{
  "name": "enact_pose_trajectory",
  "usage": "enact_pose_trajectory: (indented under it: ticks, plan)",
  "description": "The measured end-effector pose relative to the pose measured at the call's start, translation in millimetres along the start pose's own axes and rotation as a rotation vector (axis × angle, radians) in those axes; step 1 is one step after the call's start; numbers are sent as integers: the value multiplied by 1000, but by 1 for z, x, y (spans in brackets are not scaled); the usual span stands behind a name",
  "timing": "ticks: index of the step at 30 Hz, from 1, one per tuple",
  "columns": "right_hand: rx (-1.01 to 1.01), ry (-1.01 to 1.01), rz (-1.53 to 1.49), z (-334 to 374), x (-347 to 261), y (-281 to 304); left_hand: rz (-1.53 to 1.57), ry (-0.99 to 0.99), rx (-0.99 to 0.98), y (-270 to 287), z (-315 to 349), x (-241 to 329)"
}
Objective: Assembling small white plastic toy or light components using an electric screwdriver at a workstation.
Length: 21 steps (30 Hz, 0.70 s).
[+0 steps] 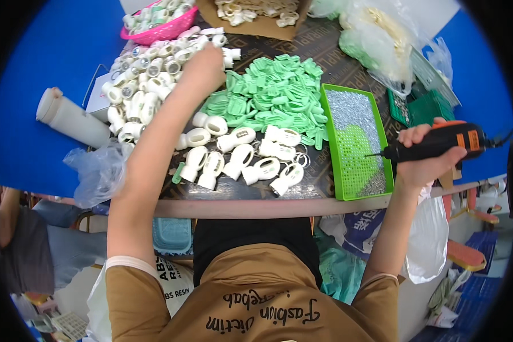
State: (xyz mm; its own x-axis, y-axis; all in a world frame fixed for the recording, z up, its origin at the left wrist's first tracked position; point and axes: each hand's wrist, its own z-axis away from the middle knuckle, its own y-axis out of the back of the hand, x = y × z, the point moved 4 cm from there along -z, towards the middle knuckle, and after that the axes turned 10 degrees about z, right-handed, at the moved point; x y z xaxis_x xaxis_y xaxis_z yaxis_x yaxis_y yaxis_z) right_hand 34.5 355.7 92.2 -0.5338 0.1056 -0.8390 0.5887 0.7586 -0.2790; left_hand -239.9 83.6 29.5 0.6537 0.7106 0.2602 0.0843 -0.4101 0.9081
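Head view shows our left hand [206, 69] stretched across the worktop [320, 181] to the far side of the white pile [145, 85], its fingers down at the parts; we cannot tell whether that grip is together on one of them. Our right hand [428, 169] is clamped around the driver [439, 142], whose thin bit points left over the green tray [332, 148]. Small silver pieces [352, 108] lie thick at the tray's far end, with more in its near right corner. Green clips [279, 85] are heaped between the pile and the tray, and a loose front group [239, 162] of white parts sits nearer us.

We judge the step in hand to be picking from the white pile, with the driver merely held ready. The next move, as we see it, calls for a secure hold on a single part without dragging its neighbours, and for a steady right hand that holds the bit clear of the tray.
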Motion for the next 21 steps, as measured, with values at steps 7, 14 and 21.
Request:
enact_pose_trajectory:
  ticks: [7,14,21]
  plan:
    - [-22,-17,73,5,22,-1,1376,233,200,55,61,59]
    - [-78,36,170,14,32,-11,2414,675,-632,3,178,150]
    - [-103,34,201,14,37,-11,2351,609,-807,-17,212,190]
